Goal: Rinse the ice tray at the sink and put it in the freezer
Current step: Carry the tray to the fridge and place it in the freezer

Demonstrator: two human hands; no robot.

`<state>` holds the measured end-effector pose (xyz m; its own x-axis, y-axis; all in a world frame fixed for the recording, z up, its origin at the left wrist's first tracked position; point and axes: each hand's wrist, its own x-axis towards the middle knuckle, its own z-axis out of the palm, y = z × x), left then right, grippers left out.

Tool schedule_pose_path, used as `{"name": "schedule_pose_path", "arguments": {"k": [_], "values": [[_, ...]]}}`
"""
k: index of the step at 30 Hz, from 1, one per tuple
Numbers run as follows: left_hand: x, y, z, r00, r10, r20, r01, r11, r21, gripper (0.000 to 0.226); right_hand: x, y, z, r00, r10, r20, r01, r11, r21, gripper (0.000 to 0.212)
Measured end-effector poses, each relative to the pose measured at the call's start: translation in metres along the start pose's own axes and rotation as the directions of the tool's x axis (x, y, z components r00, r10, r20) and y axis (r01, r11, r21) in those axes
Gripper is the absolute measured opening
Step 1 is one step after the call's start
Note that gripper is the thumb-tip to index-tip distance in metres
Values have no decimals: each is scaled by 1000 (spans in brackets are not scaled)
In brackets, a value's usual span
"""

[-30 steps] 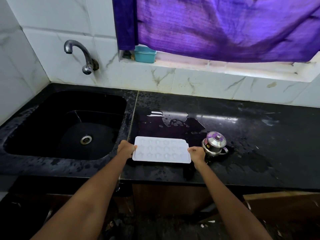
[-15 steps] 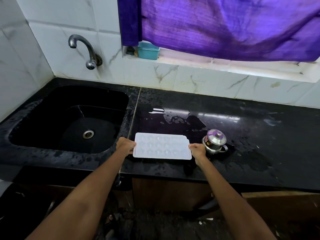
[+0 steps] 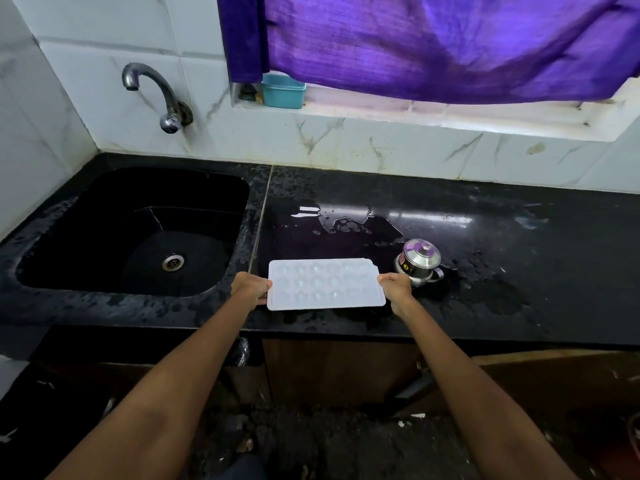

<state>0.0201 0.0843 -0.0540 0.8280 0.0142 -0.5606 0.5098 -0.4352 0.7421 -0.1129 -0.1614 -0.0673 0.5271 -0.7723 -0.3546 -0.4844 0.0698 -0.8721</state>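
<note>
Black wet counter (image 3: 485, 271) beside sink (image 3: 52, 237), tiled wall (image 3: 381, 147) behind.

Ice tray (image 3: 325, 284) right of sink (image 3: 131, 230), seemingly just left of pot (image 3: 420, 259).

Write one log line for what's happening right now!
left hand grips ice tray | right hand grips tray | tray over counter | sink left | tap off
</note>
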Motion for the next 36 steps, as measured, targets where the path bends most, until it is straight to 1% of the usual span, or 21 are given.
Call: {"name": "schedule_pose_path", "arguments": {"k": [6,9,10,16,19,21,24,31,36], "values": [[-8,4,5,999,30,42,-31,999,28,28,-12,4,-15,998,43,-53,-43,999,-6,17],[-13,3,10,994,48,95,-52,998,33,23,-22,7,-24,992,61,-112,-62,998,-9,33],[-15,3,11,992,55,117,-59,998,32,21,-26,9,-27,988,62,-141,-63,998,-4,33],[-24,2,12,965,96,244,-116,991,72,19,-63,25,-43,957,96,-275,-90,995,33,20],[-29,3,14,944,121,306,-164,979,119,15,-85,39,-51,934,154,-321,-137,988,75,24],[-33,4,16,926,134,353,-197,969,148,14,-100,49,-56,907,191,-374,-159,981,115,24],[-42,1,24,895,150,419,-248,950,189,10,-122,60,-65,873,208,-442,-141,974,180,16],[-76,-12,55,804,158,573,-350,906,241,10,-184,99,-93,747,301,-593,-177,950,258,21],[-112,-31,85,727,159,668,-433,861,267,12,-229,133,-117,656,368,-659,-190,926,327,22]]}}
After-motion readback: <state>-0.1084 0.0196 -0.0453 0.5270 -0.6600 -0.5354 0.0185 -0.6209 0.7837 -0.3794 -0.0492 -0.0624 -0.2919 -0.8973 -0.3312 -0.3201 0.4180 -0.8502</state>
